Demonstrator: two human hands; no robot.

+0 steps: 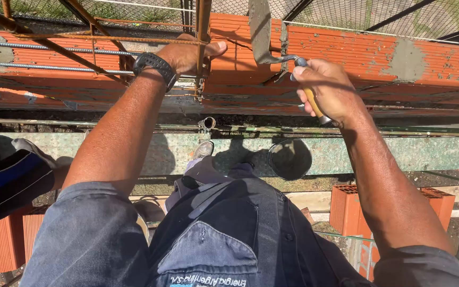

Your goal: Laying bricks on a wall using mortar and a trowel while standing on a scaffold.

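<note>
The orange hollow-brick wall (346, 64) is running across the top of the view, with grey mortar patches smeared on its face. Below it, a green scaffold plank (399, 154) is carrying the person's shoe (204, 150) and a dark bucket (289, 158); loose bricks (349, 210) are lying lower down. A rusty rebar cage (203, 48) is standing upright against the wall.

The left hand (187, 56), a black watch on its wrist, is curling around the rebar cage, thumb stretched along the brick. The right hand (328, 87) is wrapping tight around the wooden handle of a trowel (261, 32), whose mortar-coated blade is pointing up just beside the wall face.

In my judgement the biggest risk is footing: the person is leaning over a narrow plank with open ground showing beneath, so a shift of weight could be causing a slip. The bucket is sitting near the plank edge and could be getting kicked off. Wet mortar could be sliding from the raised blade, and the rusty bars could be scraping the bare left hand.
</note>
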